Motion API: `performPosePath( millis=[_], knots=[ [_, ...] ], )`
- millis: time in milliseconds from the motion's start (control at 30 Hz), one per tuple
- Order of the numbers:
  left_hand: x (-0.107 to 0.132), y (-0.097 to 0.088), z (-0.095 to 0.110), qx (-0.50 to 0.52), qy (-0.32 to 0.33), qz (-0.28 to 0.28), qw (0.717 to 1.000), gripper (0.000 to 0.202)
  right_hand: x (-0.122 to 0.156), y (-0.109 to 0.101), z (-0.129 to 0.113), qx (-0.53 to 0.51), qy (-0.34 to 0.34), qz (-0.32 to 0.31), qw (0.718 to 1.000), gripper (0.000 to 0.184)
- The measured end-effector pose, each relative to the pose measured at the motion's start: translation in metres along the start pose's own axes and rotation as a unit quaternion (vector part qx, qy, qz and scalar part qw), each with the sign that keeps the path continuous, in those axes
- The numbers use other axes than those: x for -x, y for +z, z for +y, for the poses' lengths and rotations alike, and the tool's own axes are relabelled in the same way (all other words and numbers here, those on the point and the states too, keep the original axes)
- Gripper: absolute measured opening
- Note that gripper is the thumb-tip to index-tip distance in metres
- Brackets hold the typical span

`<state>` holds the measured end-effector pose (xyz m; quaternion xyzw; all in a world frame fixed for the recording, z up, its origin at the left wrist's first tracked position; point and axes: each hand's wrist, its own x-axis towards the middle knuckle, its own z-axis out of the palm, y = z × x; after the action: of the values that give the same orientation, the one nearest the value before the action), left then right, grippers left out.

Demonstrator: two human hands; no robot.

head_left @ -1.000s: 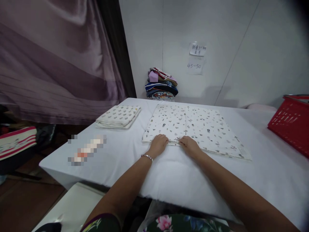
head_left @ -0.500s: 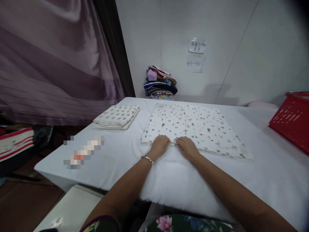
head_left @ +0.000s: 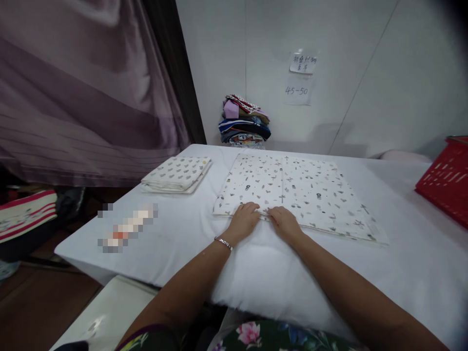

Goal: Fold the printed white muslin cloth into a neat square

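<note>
A white cloth with small grey-green prints lies folded flat in front of me, with a crease running down its middle. My left hand, with a bracelet at the wrist, is closed on its near edge. Close beside it, my right hand grips the same edge, its fingers bent over the fabric; the thumbs are mostly hidden. A little of the edge is raised between the two hands. Left of this, a smaller folded cloth with grey leaf-like prints rests in a thick stack, touched by neither hand.
A white-covered table bears the cloths and a blurred-out item at the left. On the right stands a red basket. Against the wall is a pile of folded fabrics. A white stool sits below the left edge.
The view has shifted slightly. Both hands stay at the near edge of the printed cloth, and the cloth lies as before.
</note>
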<state>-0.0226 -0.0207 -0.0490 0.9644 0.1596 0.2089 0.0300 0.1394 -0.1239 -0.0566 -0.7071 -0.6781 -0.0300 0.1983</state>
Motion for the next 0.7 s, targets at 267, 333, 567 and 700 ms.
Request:
performPosePath(
  millis=[267,333,567,700],
  knots=[
    [-0.0038,0.001,-0.0005,0.047,-0.017,0.011,0.999,0.02,0.0036,0.0022,0.0003,-0.009,-0.056,0.021,0.998,0.018],
    [-0.0041,0.0009,-0.0004,0.049,-0.019,0.002,0.999,0.019,0.0023,0.0036,0.0004,-0.003,-0.048,0.015,0.999,0.018],
    [-0.0038,0.0008,-0.0013,0.031,-0.054,-0.017,0.998,0.013,-0.0024,0.0068,0.0002,0.015,-0.026,0.002,1.0,0.026],
    [-0.0009,-0.0018,-0.006,0.019,-0.096,-0.012,0.995,0.022,-0.0014,0.0041,-0.0006,0.017,-0.024,-0.002,1.0,0.025]
  ],
)
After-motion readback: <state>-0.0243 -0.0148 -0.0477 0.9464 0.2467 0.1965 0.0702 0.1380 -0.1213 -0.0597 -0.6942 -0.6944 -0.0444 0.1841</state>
